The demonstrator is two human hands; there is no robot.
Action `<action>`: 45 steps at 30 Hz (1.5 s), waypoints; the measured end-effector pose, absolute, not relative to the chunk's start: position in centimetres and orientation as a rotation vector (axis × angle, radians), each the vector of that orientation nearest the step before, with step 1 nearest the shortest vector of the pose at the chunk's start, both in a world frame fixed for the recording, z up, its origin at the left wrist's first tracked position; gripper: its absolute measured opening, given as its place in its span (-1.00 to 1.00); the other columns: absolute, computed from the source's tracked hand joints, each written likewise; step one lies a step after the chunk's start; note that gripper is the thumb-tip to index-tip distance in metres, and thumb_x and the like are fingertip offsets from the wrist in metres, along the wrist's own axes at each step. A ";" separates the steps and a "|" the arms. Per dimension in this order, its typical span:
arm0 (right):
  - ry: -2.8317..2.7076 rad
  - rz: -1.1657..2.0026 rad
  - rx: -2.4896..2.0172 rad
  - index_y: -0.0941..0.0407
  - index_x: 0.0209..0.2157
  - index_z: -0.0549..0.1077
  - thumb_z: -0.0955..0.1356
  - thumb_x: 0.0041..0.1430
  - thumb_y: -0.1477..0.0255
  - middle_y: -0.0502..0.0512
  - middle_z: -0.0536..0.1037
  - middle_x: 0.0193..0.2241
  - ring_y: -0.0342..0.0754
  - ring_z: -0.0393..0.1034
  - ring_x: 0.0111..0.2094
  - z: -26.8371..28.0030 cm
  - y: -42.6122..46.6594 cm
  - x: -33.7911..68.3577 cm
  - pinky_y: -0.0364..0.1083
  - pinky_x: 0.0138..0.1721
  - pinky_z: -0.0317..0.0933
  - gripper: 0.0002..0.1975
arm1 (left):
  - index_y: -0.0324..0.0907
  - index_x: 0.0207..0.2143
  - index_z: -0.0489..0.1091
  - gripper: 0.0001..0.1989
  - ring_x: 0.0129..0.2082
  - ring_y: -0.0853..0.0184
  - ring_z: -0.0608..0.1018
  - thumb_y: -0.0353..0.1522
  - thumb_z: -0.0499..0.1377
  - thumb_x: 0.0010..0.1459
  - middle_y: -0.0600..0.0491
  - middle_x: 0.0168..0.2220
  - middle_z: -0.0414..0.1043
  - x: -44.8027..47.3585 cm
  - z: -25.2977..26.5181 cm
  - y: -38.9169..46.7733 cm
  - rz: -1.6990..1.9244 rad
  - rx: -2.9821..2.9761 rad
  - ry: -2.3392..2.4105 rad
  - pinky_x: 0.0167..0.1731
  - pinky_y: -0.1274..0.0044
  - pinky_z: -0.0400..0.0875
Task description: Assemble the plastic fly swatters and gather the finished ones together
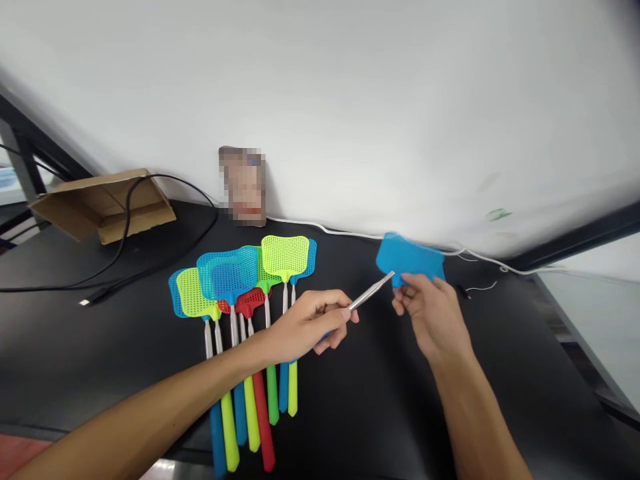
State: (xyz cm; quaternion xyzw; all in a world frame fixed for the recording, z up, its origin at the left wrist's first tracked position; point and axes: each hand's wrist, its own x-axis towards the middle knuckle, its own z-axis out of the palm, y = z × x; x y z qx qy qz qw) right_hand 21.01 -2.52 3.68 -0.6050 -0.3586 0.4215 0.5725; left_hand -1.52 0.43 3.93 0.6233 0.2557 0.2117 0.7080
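My left hand (313, 320) is closed around a fly swatter handle, whose silver metal rod (373, 291) points up and to the right. Between the fingers of my right hand (437, 310) is a blue fly swatter head (410, 257), pinched near its neck. The rod's tip lies close to that neck; I cannot tell whether they are joined. Beneath and left of my left arm, several fly swatters lie side by side, among them a yellow one (285, 255), a blue one (227, 275) and a red one (251, 303). My left forearm hides part of their handles.
An open cardboard box (113, 203) lies at the back left, with a black cable (170, 263) looping in front. A pixelated upright item (245, 190) leans on the white wall. A white cord (345, 233) follows the back edge of the black table (350, 413).
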 end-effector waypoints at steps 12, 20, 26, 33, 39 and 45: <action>-1.050 1.056 -1.509 0.10 -0.20 0.63 0.46 0.17 0.12 0.03 0.46 -0.45 -0.12 0.21 -0.49 4.2 -2.9 21.5 -0.12 -0.54 0.02 -0.66 | -0.22 -0.09 0.39 -0.71 -0.68 0.54 0.27 -0.22 -0.01 0.45 0.24 -0.56 0.22 -1.3 3.7 0.5 0.428 1.419 0.639 -0.60 0.61 0.17; -0.884 1.190 -1.170 0.13 -0.33 0.63 0.50 0.21 0.23 -0.03 0.37 -0.53 -0.23 0.19 -0.58 4.0 -3.5 18.3 -0.16 -0.58 0.05 -0.77 | -0.21 -0.25 0.35 -0.61 -0.72 0.57 0.24 -0.10 -0.03 0.45 0.25 -0.57 0.17 -1.2 3.7 0.4 0.397 1.399 0.619 -0.67 0.65 0.12; -0.771 1.099 -1.159 0.13 -0.37 0.62 0.54 0.15 0.22 -0.01 0.39 -0.54 -0.21 0.24 -0.56 3.5 -3.3 18.2 -0.18 -0.60 0.13 -0.75 | -0.21 -0.31 0.33 -0.58 -0.75 0.59 0.22 -0.07 0.00 0.43 0.26 -0.58 0.15 -1.0 3.9 0.6 0.364 1.363 0.617 -0.72 0.67 0.08; -0.685 0.980 -1.142 0.15 -0.39 0.63 0.54 0.14 0.25 0.01 0.39 -0.54 -0.19 0.25 -0.52 4.0 -3.3 19.6 -0.18 -0.59 0.14 -0.76 | -0.21 -0.32 0.35 -0.63 -0.75 0.58 0.24 -0.12 0.02 0.43 0.25 -0.60 0.17 -1.0 3.7 0.4 0.361 1.339 0.572 -0.74 0.69 0.12; -0.692 1.027 -1.136 0.14 -0.37 0.63 0.52 0.17 0.26 -0.01 0.34 -0.56 -0.18 0.23 -0.52 3.3 -3.0 19.0 -0.17 -0.58 0.11 -0.78 | -0.21 -0.35 0.34 -0.63 -0.77 0.56 0.25 -0.14 0.04 0.41 0.25 -0.61 0.18 -0.9 2.9 0.2 0.402 1.350 0.604 -0.78 0.69 0.14; -0.716 1.183 -1.154 0.14 -0.33 0.63 0.50 0.20 0.24 -0.04 0.30 -0.57 -0.19 0.19 -0.56 2.5 -3.4 16.6 -0.15 -0.58 0.06 -0.76 | -0.22 -0.31 0.36 -0.63 -0.79 0.56 0.26 -0.12 0.03 0.42 0.25 -0.60 0.20 -1.0 2.5 0.4 0.441 1.327 0.644 -0.80 0.69 0.12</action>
